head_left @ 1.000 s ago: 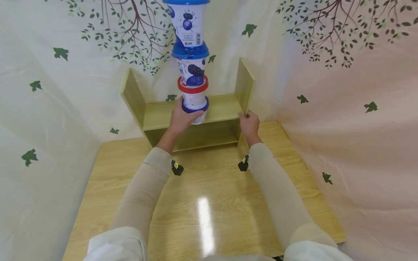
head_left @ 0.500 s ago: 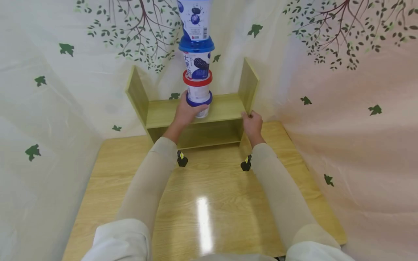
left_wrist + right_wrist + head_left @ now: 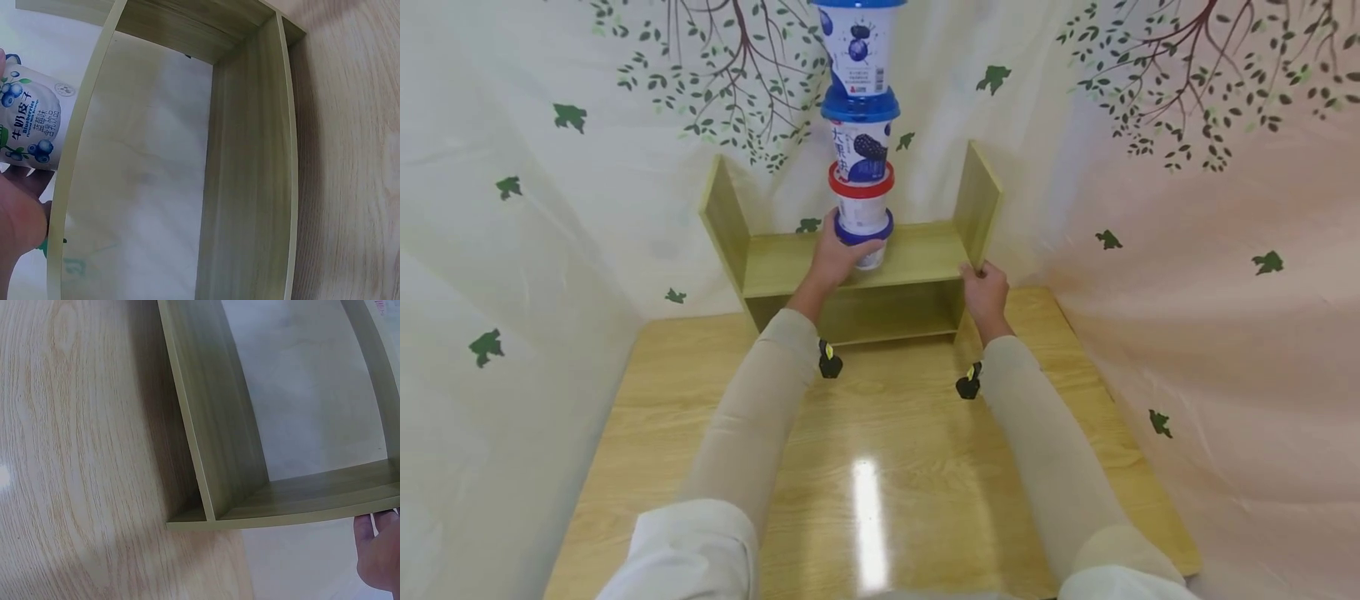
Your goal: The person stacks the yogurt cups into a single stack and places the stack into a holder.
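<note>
In the head view my left hand (image 3: 838, 257) grips the lowest cup (image 3: 870, 254) of a tall stack, just under its dark blue lid. Above it stand a white cup with a red lid (image 3: 861, 185), a blackberry-printed cup (image 3: 861, 152) with a blue lid, and a top cup (image 3: 861, 50). The left wrist view shows the held cup (image 3: 31, 119) with blueberry print, beside the upper board; whether its base touches the board I cannot tell. My right hand (image 3: 987, 292) holds the front edge of the right side panel (image 3: 979, 200) of a small wooden shelf (image 3: 917, 254).
The shelf stands at the back of a wooden table (image 3: 910, 483), close to a leaf-printed cloth wall (image 3: 1060, 200). Its left side panel (image 3: 724, 221) rises beside the stack. Small black devices (image 3: 830, 363) sit at my wrists.
My left hand and the cup stack have shifted slightly backward over the upper board. My right hand stays on the side panel. The whole head view has drifted a little.
</note>
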{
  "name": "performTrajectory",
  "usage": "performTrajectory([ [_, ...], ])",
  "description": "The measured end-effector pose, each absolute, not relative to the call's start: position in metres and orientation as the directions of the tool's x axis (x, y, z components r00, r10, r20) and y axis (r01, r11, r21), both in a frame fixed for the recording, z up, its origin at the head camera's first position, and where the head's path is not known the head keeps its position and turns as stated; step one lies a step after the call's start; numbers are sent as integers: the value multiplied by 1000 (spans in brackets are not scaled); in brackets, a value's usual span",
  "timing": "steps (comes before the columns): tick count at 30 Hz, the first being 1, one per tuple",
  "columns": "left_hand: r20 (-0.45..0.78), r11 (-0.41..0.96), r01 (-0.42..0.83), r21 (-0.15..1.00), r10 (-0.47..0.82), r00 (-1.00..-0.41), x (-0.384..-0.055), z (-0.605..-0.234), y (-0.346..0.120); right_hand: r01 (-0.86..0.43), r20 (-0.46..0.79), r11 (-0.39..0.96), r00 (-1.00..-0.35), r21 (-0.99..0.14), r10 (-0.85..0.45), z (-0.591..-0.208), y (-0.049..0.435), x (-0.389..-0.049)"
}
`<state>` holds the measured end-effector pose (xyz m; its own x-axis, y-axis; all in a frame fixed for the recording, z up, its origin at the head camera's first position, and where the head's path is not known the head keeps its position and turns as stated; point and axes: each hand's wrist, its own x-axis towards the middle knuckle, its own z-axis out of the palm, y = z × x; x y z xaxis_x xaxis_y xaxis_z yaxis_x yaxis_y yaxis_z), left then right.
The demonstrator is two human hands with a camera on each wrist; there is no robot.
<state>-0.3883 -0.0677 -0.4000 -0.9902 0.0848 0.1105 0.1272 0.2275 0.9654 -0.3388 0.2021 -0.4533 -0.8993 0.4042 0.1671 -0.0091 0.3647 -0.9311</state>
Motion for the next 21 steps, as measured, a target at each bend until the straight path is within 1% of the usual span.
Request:
performTrajectory([
  [3, 102, 202, 116, 972, 82, -991, -387, -405, -67, -2, 162, 370, -902, -929, 401, -455, 202, -338],
  [9, 84, 204, 96, 974, 66, -994, -387, -409, -67, 10, 149, 373, -907, -928, 395, -456, 202, -338],
  [15, 105, 209, 117, 971, 65, -992, -388, -405, -65, 15, 154, 375, -896, -927, 416, -454, 202, -342],
  [21, 109, 203, 120, 972, 63, -992, -388, -407, -64, 17, 142, 365, -903, -931, 405, -453, 203, -342],
])
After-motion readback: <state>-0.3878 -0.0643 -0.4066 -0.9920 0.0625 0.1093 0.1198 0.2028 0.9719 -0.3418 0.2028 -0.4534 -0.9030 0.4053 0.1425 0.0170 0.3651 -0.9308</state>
